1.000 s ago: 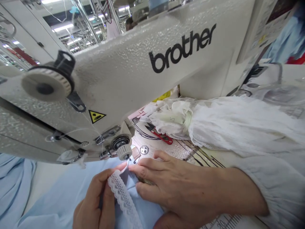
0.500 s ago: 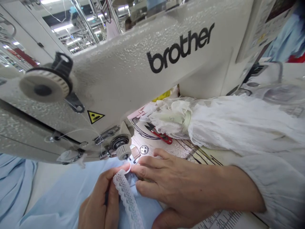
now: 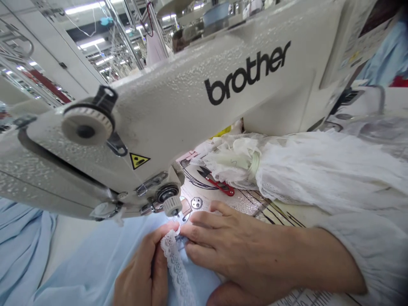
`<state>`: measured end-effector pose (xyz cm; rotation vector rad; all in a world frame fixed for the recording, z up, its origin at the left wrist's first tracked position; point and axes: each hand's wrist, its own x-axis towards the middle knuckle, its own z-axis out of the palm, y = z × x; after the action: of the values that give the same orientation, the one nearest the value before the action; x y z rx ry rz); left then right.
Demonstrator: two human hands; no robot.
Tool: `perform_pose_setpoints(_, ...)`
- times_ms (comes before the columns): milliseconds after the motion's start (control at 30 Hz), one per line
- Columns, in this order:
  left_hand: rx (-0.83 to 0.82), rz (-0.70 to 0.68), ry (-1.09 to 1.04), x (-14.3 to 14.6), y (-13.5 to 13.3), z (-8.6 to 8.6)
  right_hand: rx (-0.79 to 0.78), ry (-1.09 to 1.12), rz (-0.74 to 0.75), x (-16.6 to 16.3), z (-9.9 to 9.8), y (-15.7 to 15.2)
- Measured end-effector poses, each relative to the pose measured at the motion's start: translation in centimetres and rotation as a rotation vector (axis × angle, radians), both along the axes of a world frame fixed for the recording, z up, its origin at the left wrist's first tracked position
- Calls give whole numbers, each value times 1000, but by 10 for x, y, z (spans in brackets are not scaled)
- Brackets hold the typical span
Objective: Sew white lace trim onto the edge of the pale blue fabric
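Observation:
A strip of white lace trim (image 3: 177,270) runs up over light blue fabric (image 3: 86,263) to the needle area of a sewing machine (image 3: 165,106). My left hand (image 3: 143,270) is closed at the trim's left edge, thumb and index finger pinching it just in front of the needle. Flat on the blue fabric to the right lies my right hand (image 3: 236,248), fingers stretched out, its index fingertip beside the upper end of the lace. The presser foot is mostly hidden behind the machine head and my fingertips.
Red-handled thread snips (image 3: 219,182) lie on the machine bed behind my right hand. A tied bundle of white lacy fabric (image 3: 302,165) fills the right side under the arm. More blue fabric (image 3: 22,246) hangs at the left. A printed ruler scale (image 3: 306,297) shows at the bottom.
The view has shifted, so machine and hands appear farther right. The trim's curled upper end now shows a smaller loop near the needle. Both hands keep nearly the same pose.

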<state>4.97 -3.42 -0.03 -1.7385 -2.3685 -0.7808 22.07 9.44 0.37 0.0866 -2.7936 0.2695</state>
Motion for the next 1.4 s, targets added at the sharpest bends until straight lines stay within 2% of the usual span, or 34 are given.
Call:
perform_pose_setpoints(333,17,-171,-48,-17,-1,-4,-52,-2,-11,0,-2,-1)
perform_pose_setpoints(500,142,-249,-53,-26,-5,-8,-68,-14,11,1,1,-1)
perform_pose_setpoints(600,160,-276,-36,-25,-7,-10,-54,-27,11,1,1,-1)
perform_pose_setpoints(767,159,-295,55,-27,-6,-8,-28,-26,1,1,0,-2)
perform_pose_setpoints(967,65,-496,264,-39,-2,-2,-9,9,-4,1,-3,-3)
perform_pose_setpoints(1400,59,-515,311,-44,9,-2,-119,4,-12,-1,-3,-2)
